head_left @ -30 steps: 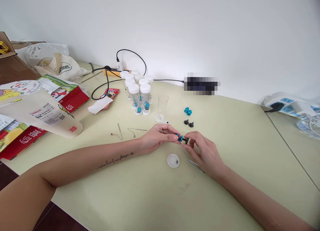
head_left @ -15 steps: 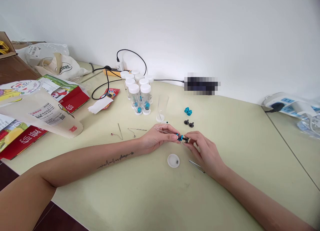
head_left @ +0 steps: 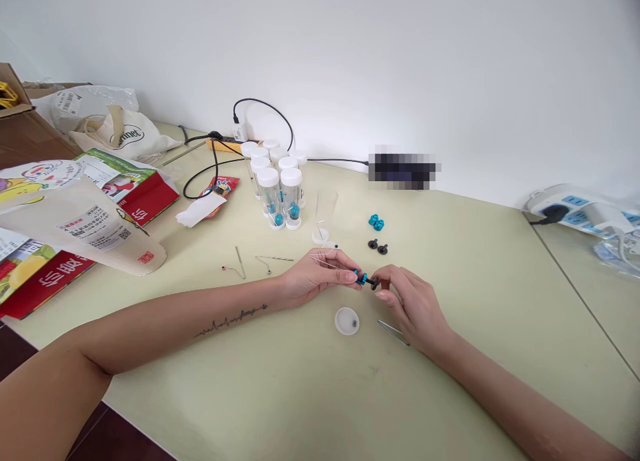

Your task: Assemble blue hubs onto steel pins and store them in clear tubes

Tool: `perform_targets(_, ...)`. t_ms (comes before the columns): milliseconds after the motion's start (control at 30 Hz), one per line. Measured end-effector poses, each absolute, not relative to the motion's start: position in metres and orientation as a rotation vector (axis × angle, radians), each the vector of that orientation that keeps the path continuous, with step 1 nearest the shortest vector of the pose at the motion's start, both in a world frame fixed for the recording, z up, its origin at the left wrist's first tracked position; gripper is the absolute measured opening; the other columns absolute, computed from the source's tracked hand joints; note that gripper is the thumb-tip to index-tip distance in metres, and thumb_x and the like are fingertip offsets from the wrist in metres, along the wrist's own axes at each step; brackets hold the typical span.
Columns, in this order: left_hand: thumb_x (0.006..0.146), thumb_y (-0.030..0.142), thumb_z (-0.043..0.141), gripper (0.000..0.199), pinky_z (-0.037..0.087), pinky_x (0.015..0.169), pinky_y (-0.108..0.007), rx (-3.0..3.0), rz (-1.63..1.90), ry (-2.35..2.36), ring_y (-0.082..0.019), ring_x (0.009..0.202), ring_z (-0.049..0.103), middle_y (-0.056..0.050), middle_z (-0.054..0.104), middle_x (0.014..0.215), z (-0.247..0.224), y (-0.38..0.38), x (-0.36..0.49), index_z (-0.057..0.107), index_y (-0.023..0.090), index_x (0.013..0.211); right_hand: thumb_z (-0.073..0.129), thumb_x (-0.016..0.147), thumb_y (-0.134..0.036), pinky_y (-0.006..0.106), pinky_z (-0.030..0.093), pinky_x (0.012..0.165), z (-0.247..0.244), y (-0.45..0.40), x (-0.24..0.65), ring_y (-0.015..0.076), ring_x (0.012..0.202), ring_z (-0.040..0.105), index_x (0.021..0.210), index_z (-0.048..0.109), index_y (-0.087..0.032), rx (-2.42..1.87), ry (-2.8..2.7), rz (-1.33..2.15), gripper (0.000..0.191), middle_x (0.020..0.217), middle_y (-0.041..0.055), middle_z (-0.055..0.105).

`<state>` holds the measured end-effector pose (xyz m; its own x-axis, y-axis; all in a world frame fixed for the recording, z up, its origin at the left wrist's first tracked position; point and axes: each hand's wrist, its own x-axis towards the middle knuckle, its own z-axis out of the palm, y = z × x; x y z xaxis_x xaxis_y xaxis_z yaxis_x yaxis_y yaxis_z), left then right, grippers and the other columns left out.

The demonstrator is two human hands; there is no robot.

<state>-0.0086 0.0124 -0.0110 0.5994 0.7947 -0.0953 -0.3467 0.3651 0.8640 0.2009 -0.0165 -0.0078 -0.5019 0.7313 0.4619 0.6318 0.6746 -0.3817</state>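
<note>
Between thumb and fingers my left hand (head_left: 325, 272) pinches a small blue part (head_left: 362, 278), and a thin bent wire (head_left: 324, 262) passes over the same hand. A black piece with a disc end (head_left: 373, 282) sticks out of the blue part to the right. My right hand (head_left: 407, 301) is beside that disc, thumb and index finger slightly apart; whether they touch it is hard to tell. Below the hands lies a white cap (head_left: 347, 321) with a tiny dark piece in it. Metal tweezers (head_left: 393, 332) lie partly under my right hand.
Several capped clear tubes (head_left: 280, 194) stand at the back, beside an open tube (head_left: 326, 211). Blue parts (head_left: 377, 222) and black discs (head_left: 377, 246) lie behind my right hand. Bent wires (head_left: 241, 264) lie left; a cup (head_left: 100, 224) and boxes (head_left: 150, 204) are farther left.
My right thumb and index finger have parted slightly at the black disc, which shows more fully now. The left hand has barely moved.
</note>
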Motion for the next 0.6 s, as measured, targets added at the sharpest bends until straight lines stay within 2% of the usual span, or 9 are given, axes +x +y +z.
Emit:
perform_targets(100,0.069,0.018,0.074,0.018,0.047,0.081,-0.030,0.930,0.779,0.561,-0.015,0.077,0.066,-0.005,0.069,0.084,-0.0114,0.0124,-0.0084,0.067,0.012,0.084,0.025,0.098,-0.039,0.026,0.037,0.058,-0.0077,-0.0168,0.2011,0.0132,0.059,0.045,0.082,0.048,-0.019,-1.015,-2.296,0.192,0.035,0.067,0.0009,0.053)
perform_targets(167,0.069,0.018,0.074,0.018,0.047,0.082,-0.030,0.929,0.782,0.560,-0.015,0.077,0.067,-0.005,0.069,0.084,-0.0115,0.0123,-0.0084,0.067,0.011,0.085,0.032,0.098,-0.032,0.025,0.037,0.058,-0.0084,-0.0166,0.2010,0.0128,0.059,0.045,0.085,0.049,-0.019,-1.012,-2.305,0.158,0.024,0.069,0.0006,0.053)
perform_targets(267,0.069,0.018,0.074,0.019,0.046,0.085,-0.031,0.913,0.801,0.560,-0.016,0.080,0.067,-0.005,0.069,0.085,-0.0114,0.0125,-0.0082,0.067,0.011,0.085,0.043,0.094,-0.022,0.025,0.039,0.059,-0.0108,-0.0162,0.2009,0.0125,0.064,0.049,0.096,0.048,-0.019,-1.019,-2.283,0.121,0.006,0.082,0.0027,0.058)
perform_targets(367,0.068,0.018,0.074,0.019,0.047,0.086,-0.032,0.902,0.813,0.556,-0.016,0.080,0.067,-0.005,0.069,0.086,-0.0113,0.0127,-0.0079,0.068,0.011,0.085,0.047,0.092,-0.018,0.025,0.040,0.061,-0.0121,-0.0160,0.2012,0.0125,0.066,0.051,0.102,0.047,-0.019,-0.998,-2.260,0.084,0.011,0.090,0.0044,0.059)
perform_targets(467,0.068,0.019,0.075,0.020,0.047,0.085,-0.032,0.908,0.803,0.557,-0.016,0.079,0.067,-0.006,0.069,0.085,-0.0108,0.0124,-0.0079,0.068,0.011,0.085,0.045,0.093,-0.021,0.026,0.040,0.060,-0.0105,-0.0164,0.2015,0.0130,0.064,0.051,0.097,0.048,-0.019,-0.999,-2.288,0.112,0.006,0.081,0.0026,0.058)
perform_targets(600,0.067,0.020,0.075,0.021,0.047,0.085,-0.033,0.914,0.788,0.554,-0.016,0.079,0.066,-0.006,0.069,0.084,-0.0100,0.0120,-0.0083,0.068,0.011,0.084,0.040,0.095,-0.023,0.026,0.040,0.060,-0.0083,-0.0172,0.2010,0.0135,0.063,0.051,0.092,0.050,-0.019,-1.038,-2.301,0.137,0.011,0.072,0.0009,0.056)
